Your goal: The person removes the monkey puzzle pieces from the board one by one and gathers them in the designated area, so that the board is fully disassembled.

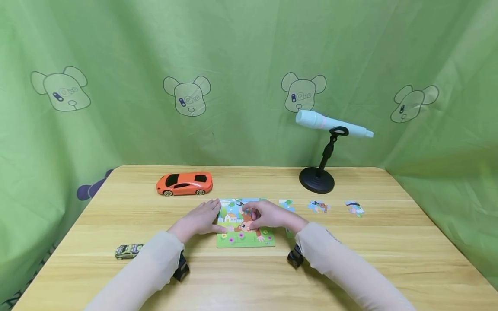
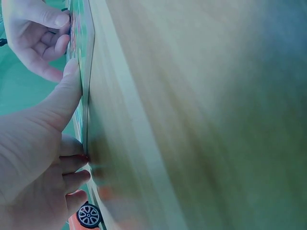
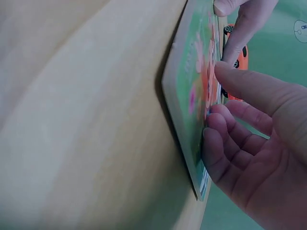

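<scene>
A jigsaw puzzle board (image 1: 245,242) with a monkey, a house and flowers lies flat on the table. My left hand (image 1: 200,219) rests at its left edge, fingers nearly straight and thumb on the picture. Over the monkey, my right hand (image 1: 268,214) touches the picture with thumb and curled fingertips spread apart. In the right wrist view that thumb (image 3: 249,86) meets the board's surface; whether a piece is pinched is hidden. Loose puzzle pieces lie to the right: a leafy one (image 1: 287,204) beside my wrist, a brown-and-blue one (image 1: 319,206) and a pink-and-green one (image 1: 354,208).
An orange toy car (image 1: 184,183) stands behind my left hand. A small patterned toy car (image 1: 128,251) is beside my left forearm. At the back right, a light-blue toy microphone (image 1: 330,124) sits on a black stand (image 1: 317,180). Green curtain (image 1: 249,52) surrounds the table.
</scene>
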Motion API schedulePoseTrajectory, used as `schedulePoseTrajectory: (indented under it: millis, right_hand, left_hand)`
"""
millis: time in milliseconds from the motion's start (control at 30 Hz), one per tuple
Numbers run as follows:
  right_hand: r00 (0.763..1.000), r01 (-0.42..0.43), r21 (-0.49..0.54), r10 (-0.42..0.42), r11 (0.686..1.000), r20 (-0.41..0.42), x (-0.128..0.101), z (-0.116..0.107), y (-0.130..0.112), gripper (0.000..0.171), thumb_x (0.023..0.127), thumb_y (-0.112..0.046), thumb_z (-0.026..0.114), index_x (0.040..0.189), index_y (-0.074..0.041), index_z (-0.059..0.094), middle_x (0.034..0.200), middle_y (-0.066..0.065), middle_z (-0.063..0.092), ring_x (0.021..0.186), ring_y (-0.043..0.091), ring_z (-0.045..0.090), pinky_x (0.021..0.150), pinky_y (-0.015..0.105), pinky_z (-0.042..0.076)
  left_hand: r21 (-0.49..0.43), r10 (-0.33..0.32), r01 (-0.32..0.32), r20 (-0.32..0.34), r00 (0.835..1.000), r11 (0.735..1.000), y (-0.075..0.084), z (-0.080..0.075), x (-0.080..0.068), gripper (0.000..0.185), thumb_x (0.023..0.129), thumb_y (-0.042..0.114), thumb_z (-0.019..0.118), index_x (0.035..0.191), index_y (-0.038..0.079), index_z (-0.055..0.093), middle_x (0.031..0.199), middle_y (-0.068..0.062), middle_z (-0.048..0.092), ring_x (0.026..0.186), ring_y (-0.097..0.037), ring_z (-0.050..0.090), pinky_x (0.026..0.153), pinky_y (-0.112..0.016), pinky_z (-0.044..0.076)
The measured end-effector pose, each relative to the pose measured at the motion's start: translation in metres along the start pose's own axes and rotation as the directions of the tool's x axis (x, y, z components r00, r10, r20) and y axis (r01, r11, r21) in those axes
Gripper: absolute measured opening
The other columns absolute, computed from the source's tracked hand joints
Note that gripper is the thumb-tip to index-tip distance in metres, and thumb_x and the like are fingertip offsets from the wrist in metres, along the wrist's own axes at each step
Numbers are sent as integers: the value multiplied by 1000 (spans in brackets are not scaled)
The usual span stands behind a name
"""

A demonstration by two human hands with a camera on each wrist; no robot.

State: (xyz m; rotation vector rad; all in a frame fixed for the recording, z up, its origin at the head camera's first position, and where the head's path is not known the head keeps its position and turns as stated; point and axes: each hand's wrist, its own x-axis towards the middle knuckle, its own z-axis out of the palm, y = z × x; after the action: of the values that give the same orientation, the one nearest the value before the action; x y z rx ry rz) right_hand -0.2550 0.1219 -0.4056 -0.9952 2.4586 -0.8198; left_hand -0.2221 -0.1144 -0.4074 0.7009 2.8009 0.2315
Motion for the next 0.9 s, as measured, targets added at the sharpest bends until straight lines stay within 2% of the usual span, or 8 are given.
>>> schedulePoseTrajectory:
  millis: [433,900]
  right_hand:
    - [997,-70,11,69,998,45,5,0,2,65,81,-13,71,136,3,41,74,1,50,63,12,43,54,23,36]
    - [996,-76,31,74,997,39,2,0,-2,62,81,-11,71,135,1,42,73,1,51,61,12,43,53,24,36]
  left_hand:
    - [-13,5,-5,-10,1000,1000,1,0,-1,88,83,52,58,140,-8,28,147,-22,23,134,-34,20,109,-44,17]
    - [-1,5,-5,-8,1000,1000,0,1,0,89,83,53,58,140,-8,27,147,-21,22,135,-34,19,109,-43,16]
